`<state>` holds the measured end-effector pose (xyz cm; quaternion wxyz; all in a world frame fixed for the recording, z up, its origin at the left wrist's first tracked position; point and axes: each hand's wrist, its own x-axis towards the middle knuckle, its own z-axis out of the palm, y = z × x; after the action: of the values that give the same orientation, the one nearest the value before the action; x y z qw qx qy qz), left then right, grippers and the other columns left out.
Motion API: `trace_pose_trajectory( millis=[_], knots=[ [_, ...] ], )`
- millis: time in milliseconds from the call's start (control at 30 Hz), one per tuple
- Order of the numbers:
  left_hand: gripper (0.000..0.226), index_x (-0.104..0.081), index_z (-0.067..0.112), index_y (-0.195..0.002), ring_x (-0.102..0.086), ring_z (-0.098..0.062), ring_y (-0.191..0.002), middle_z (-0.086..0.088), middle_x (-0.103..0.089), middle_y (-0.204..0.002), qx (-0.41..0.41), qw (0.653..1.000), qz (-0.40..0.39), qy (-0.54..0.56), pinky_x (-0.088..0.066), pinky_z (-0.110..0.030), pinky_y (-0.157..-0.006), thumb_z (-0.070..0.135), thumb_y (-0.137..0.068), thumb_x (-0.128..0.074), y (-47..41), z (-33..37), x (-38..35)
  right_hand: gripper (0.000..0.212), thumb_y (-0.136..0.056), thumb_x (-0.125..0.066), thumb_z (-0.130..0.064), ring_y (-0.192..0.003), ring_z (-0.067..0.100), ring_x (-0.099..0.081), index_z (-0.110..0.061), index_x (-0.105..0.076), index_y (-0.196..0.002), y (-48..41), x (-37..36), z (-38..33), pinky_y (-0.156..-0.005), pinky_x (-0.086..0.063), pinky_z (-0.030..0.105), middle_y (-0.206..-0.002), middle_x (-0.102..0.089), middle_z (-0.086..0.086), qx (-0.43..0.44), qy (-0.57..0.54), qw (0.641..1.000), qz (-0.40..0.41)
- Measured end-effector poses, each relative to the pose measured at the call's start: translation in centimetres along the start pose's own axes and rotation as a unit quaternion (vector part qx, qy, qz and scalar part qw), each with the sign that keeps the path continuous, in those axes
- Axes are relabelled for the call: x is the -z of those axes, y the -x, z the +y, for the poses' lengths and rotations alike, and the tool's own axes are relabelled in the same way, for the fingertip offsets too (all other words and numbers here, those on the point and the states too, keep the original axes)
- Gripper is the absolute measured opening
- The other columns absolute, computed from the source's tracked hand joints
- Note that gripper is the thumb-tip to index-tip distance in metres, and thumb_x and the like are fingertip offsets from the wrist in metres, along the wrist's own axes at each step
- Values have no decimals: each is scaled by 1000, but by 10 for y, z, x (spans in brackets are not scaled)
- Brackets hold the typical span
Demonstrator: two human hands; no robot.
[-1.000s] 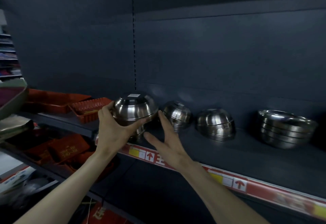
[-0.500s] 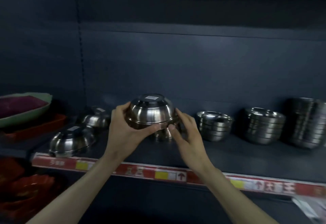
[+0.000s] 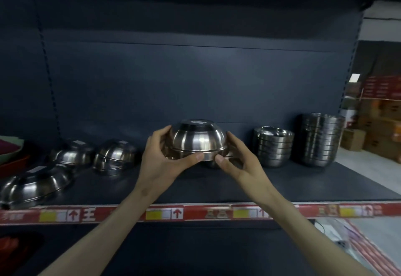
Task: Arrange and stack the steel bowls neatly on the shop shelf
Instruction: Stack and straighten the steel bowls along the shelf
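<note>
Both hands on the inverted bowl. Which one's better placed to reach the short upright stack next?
Right, probably. The right hand grips the bowl at its right rim, nearest the short stack; the left hand would have to cross the bowl.

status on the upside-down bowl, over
Left hand and right hand both grip the upside-down steel bowl. Upright bowl stack to its right, apart. Nothing seen blocking.

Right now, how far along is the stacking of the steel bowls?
Done: a shorter stack and a taller stack stand upright at the right of the shelf. In hand: left hand and right hand grip one upside-down bowl at the middle. Left: the front-left bowl, back-left bowl and middle-left bowl sit upside down, apart from the stacks.
</note>
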<state>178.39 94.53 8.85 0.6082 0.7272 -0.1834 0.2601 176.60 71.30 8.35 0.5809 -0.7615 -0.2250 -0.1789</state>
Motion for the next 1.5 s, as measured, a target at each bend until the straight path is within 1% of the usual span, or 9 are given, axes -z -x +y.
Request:
trace_pose_trajectory(
  millis=[167,300,700,767,900,1100,1200,1367,1500],
  knots=[
    [100,-52,36,-145,-68,1,-121,15,-70,-133,14,998,-54,12,-57,-25,-100,51,-60,-101,13,12,-24,87,-89,-79,-45,-135,-12,-52,-38,-34,-163,18,36,-3,-114,-44,22,-140,-61,-34,-21,30,999,-20],
    [96,-50,38,-147,-67,2,-123,18,-69,-135,15,996,-82,28,-56,-17,-94,45,-63,-96,22,18,-38,94,-84,-85,-53,-139,2,-55,-39,-34,-162,28,57,-1,-121,-42,38,-146,-62,-22,-27,51,998,-22],
    [108,-31,51,-162,-49,1,-145,21,-56,-149,21,987,-144,72,-37,-41,-126,81,-71,-81,34,22,-60,94,-77,-85,-64,-135,1,-58,-41,-42,-157,35,82,-5,-116,-46,35,-143,-64,-18,-47,31,998,11],
    [103,-23,54,-164,-40,2,-152,28,-47,-159,9,985,-161,65,-29,-46,-130,73,-80,-80,39,22,-59,80,-81,-81,-59,-128,0,-63,-39,-50,-152,34,84,-10,-108,-47,28,-135,-69,-18,-60,-21,998,24],
    [107,-7,60,-164,-21,9,-158,37,-26,-168,-46,981,-183,-34,-19,-40,-133,39,-90,-81,47,25,-57,65,-81,-71,-73,-130,19,-65,-35,-68,-133,25,84,-21,-109,-43,46,-128,-76,-9,-136,-91,986,25],
    [130,18,53,-164,2,14,-158,36,10,-173,-121,960,-201,-151,-6,-7,-123,11,-93,-83,46,27,-60,60,-97,-43,-73,-73,17,-69,-24,-76,-87,20,98,-51,-71,-41,34,-80,-78,0,-266,-107,958,22],
    [131,14,61,-161,2,18,-156,45,6,-168,-131,962,-195,-135,-7,-2,-119,24,-89,-88,45,32,-65,74,-95,-35,-81,-74,21,-72,-22,-79,-94,22,109,-53,-80,-42,39,-87,-81,6,-294,-55,954,5],
    [131,-1,64,-162,-15,8,-160,41,-15,-169,-119,970,-190,-95,-20,-35,-131,40,-74,-94,44,36,-67,84,-98,-24,-83,-88,27,-75,-20,-79,-109,32,113,-57,-82,-45,37,-107,-81,18,-309,-26,951,8],
    [133,-22,42,-167,-41,9,-149,36,-45,-158,-74,980,-187,-3,-37,-18,-122,16,-64,-101,43,34,-71,76,-99,-26,-82,-100,27,-73,-27,-78,-109,36,116,-55,-83,-48,45,-108,-81,8,-282,-48,958,25]
  ],
)
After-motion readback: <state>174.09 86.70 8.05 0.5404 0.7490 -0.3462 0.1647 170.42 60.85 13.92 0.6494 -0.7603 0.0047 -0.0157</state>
